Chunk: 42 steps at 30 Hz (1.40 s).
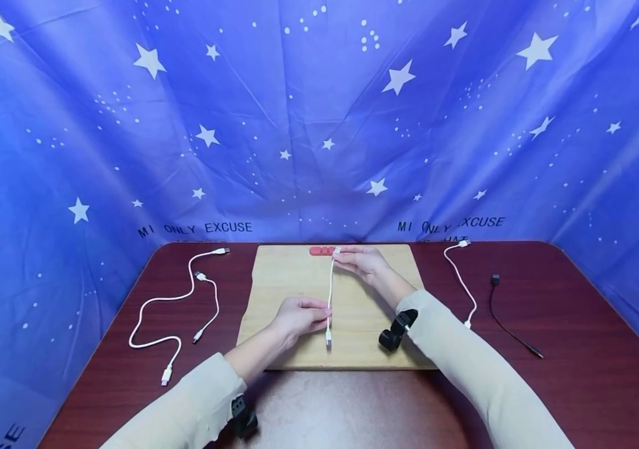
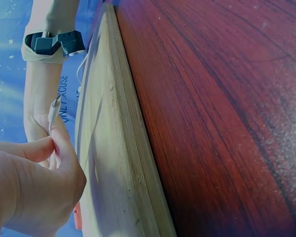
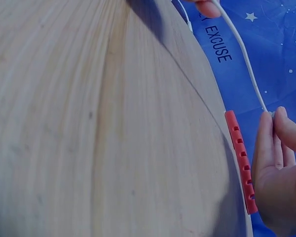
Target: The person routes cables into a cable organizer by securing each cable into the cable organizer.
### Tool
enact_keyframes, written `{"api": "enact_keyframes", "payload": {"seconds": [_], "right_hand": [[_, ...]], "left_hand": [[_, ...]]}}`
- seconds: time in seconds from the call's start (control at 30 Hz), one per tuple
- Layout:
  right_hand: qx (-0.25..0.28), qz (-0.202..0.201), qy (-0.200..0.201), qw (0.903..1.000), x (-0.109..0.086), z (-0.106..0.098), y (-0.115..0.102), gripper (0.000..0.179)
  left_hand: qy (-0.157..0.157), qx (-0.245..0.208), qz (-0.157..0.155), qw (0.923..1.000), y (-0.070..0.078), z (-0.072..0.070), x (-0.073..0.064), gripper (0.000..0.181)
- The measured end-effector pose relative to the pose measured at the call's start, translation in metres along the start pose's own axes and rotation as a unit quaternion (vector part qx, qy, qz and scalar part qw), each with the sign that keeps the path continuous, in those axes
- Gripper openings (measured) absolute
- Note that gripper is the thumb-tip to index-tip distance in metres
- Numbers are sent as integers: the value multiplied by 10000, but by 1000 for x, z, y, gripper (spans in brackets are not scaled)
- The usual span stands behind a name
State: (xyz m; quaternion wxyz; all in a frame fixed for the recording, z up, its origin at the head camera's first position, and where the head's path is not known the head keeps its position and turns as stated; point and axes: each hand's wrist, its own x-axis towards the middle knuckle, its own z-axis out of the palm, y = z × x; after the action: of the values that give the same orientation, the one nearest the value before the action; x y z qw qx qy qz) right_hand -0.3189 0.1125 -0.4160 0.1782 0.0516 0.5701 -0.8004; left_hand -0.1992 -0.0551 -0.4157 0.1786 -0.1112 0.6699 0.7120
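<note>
A short white USB cable (image 1: 330,284) is stretched between the two hands above a wooden board (image 1: 286,274). My right hand (image 1: 365,263) pinches its far end by the plug, near the board's back edge. Lower down, my left hand (image 1: 301,317) pinches the cable between thumb and fingers, and the small plug (image 2: 54,108) sticks out past the fingertips. Beside the right hand, a red slotted cable holder (image 3: 240,160) lies at the back edge of the board. In the right wrist view the cable hangs over its own thin shadow on the wood.
On the left of the dark red table (image 1: 106,386) lie a long white cable (image 1: 145,302) and a shorter white cable (image 1: 217,299). To the right are another white cable (image 1: 460,274) and a black cable (image 1: 499,321). A blue star-patterned curtain (image 1: 319,112) hangs behind.
</note>
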Motion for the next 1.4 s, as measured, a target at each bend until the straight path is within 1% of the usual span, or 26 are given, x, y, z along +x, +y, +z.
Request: {"api": "enact_keyframes", "payload": {"seconds": [0.1,0.17,0.27,0.47,0.6,0.7,0.77,0.83,0.93,1.1,1.3,1.33,1.4], "right_hand": [[-59,-38,2,10000,3,0,-1,28],[-24,-53,11,10000,5,0,-2,24],[-18,-73,29,10000,8,1,-3,22],[-176,-71,238,9995,14,4,-6,21],[-98,-48,335,9994,17,6,-6,20],[-192,-21,360,9992,20,8,-6,24],[-314,-8,409,9987,22,9,-7,32],[-577,34,439,9974,26,12,-7,39],[-812,83,520,9953,32,16,-8,43],[-982,78,585,9934,40,21,-9,43],[-1375,-42,569,9889,46,17,-11,43],[-1451,-73,584,9877,48,17,-12,43],[-1812,-189,667,9810,51,15,-13,41]], "left_hand": [[-13,38,18,10000,2,-1,2,23],[-1,42,31,10000,4,-1,4,24],[49,76,43,10000,7,-2,7,24],[151,120,28,9998,9,-4,12,23],[202,161,78,9996,9,-5,15,24],[269,199,101,9994,9,-6,16,24],[306,213,128,9992,9,-6,18,24],[346,229,163,9990,8,-7,19,24],[412,264,221,9986,8,-8,22,24],[536,228,279,9979,9,-9,23,23],[744,209,304,9965,10,-8,24,26],[784,218,316,9962,10,-7,24,25],[869,218,341,9954,10,-7,26,25]]}}
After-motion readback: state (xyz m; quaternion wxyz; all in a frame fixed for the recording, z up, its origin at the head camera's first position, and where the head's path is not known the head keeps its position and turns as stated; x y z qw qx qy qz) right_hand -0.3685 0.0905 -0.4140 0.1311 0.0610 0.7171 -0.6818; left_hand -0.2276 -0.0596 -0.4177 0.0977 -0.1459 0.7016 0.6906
